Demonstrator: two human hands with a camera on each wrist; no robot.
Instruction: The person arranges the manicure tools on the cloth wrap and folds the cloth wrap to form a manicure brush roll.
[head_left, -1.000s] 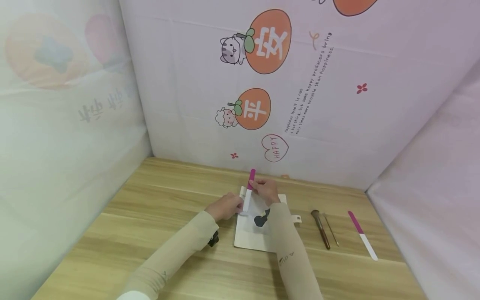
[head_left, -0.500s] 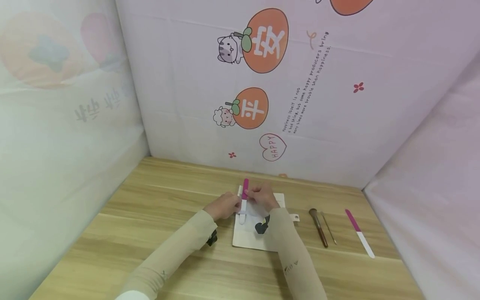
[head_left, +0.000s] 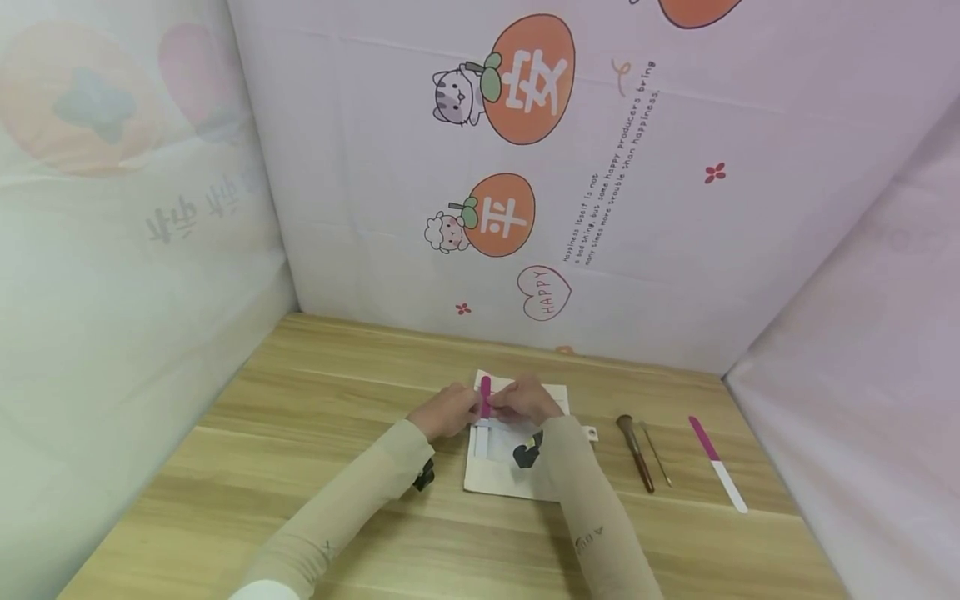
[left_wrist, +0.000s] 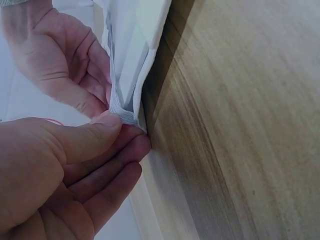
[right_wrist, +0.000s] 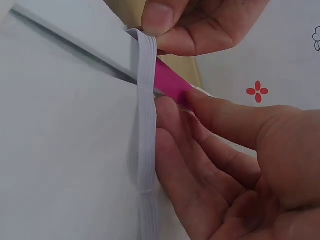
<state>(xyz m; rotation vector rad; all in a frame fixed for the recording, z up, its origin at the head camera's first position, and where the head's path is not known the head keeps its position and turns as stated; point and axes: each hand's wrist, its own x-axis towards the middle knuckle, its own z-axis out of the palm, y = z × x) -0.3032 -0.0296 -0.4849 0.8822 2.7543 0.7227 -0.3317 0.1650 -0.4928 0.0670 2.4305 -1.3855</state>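
Below the "HAPPY" heart (head_left: 544,293), elastic (right_wrist: 146,115) is being pinched by the left hand (head_left: 453,410), a pink-and-white stick (head_left: 484,410) by the right hand (head_left: 531,398).

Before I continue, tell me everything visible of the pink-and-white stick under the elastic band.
The stick is slim and flat, rounded and pink at the far end, white nearer; material unclear. It runs lengthwise along the left side of the white case, under the elastic band; the right hand pinches the pink part.
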